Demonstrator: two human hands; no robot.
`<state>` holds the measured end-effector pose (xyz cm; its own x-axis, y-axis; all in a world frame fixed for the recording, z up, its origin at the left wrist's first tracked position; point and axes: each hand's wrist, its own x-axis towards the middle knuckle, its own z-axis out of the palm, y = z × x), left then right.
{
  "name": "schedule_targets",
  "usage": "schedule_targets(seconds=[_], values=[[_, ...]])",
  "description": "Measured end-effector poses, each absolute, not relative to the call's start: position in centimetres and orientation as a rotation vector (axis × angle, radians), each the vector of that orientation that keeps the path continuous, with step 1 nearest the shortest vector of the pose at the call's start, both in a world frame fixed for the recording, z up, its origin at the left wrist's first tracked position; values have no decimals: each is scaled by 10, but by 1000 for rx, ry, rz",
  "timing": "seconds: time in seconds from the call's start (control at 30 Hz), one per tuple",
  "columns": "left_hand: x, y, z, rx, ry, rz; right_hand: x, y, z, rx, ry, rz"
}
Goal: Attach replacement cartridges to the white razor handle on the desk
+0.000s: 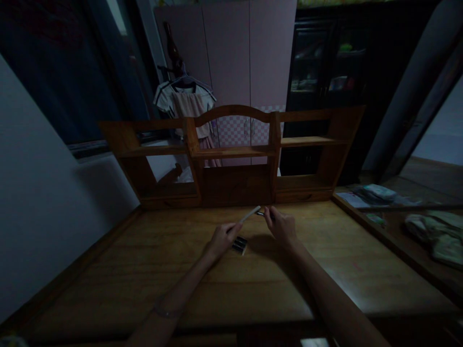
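Note:
My left hand is closed round a slim pale stick-like object, which slants up to the right above the wooden desk. My right hand pinches a small dark piece at that object's upper tip. A small dark box-like item lies on the desk just under my left hand. The room is dim, so I cannot name the held things more closely.
A wooden shelf unit stands at the back of the desk. Behind it are a pink wardrobe, hanging clothes and a dark glass cabinet. Papers and cloth lie on a surface to the right.

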<state>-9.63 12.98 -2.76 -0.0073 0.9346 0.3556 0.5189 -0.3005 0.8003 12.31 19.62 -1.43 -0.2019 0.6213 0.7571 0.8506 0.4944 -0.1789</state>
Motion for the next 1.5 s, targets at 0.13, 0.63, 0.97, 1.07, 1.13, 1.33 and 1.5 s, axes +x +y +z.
schedule_targets(seconds=[0.13,0.63,0.97,1.07,1.13,1.33,1.5], values=[[-98,130,-27,1810,1584,1316,122,197,-16,-1211,-1914,-374],[-98,129,-28,1858,1571,1305,123,196,-14,-1232,-1886,-360],[-99,130,-28,1814,1536,1311,123,197,-14,-1212,-1869,-356],[-99,132,-30,1813,1577,1295,124,196,-14,-1207,-1874,-354],[-101,133,-30,1789,1625,1324,124,196,-14,-1203,-1871,-348],[-100,129,-26,1867,1547,1317,123,196,-13,-1219,-1870,-354],[-102,130,-25,1834,1668,1315,124,195,-14,-1204,-1867,-348]])
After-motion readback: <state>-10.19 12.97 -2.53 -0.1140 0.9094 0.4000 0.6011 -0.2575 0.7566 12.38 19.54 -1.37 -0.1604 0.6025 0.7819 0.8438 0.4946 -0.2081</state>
